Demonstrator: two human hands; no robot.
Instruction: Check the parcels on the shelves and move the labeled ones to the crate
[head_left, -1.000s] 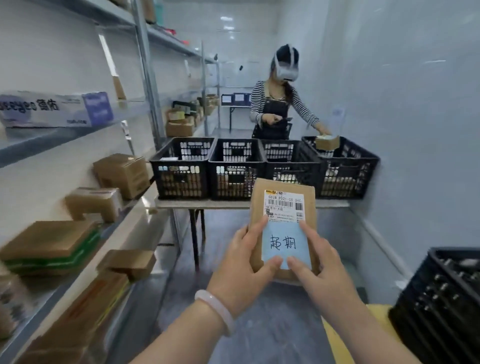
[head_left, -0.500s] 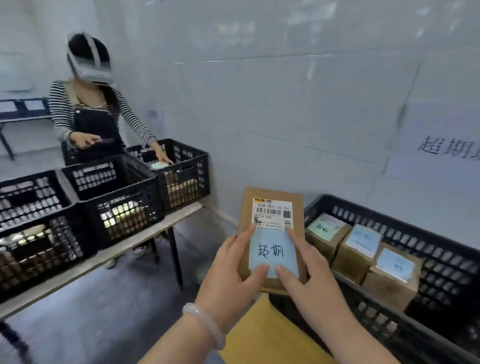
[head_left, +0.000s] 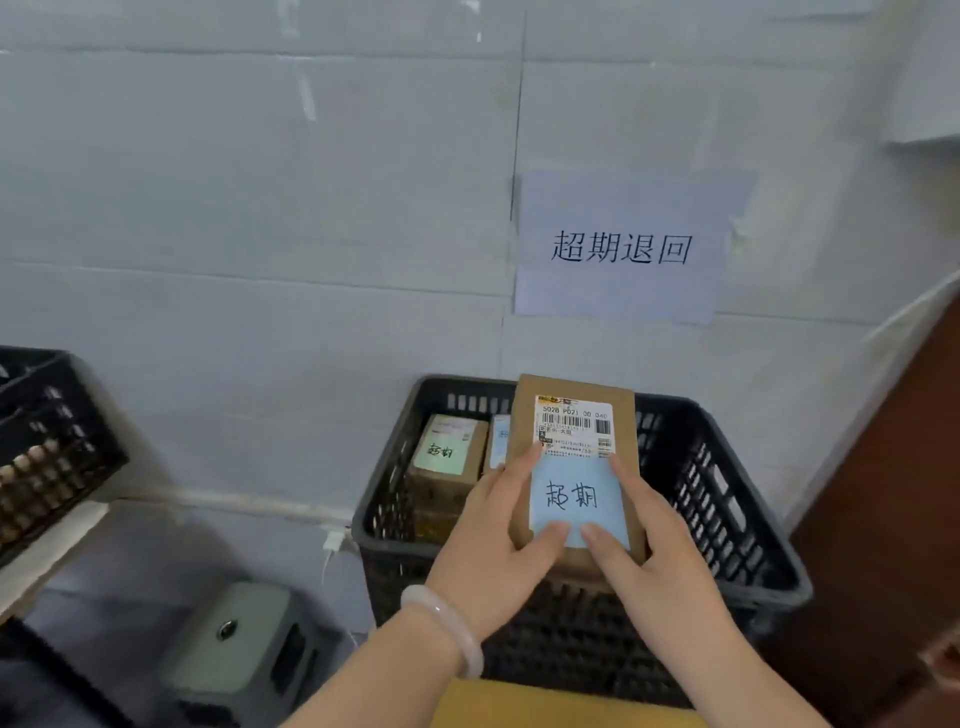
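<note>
both hands, left hand (head_left: 488, 545) and right hand (head_left: 654, 551), are gripping the labeled parcel (head_left: 574, 457) upright above the black crate (head_left: 727, 499); other parcels (head_left: 447, 457) are lying inside.

Soft, cool white light fills the room evenly, seemingly from overhead. The wall (head_left: 260, 208) catches pale streaks of glare near its top. Shadows are faint; the floor corner around the stool (head_left: 234, 639) is the dimmest. The big writing on the sign (head_left: 621, 247) and on the blue note (head_left: 576, 499) is crisp, while the small print on the parcel (head_left: 571, 385) smears. Towards the edges, the left crate (head_left: 52, 441) and the brown panel (head_left: 883, 519) blur and the wall lines bow.
</note>
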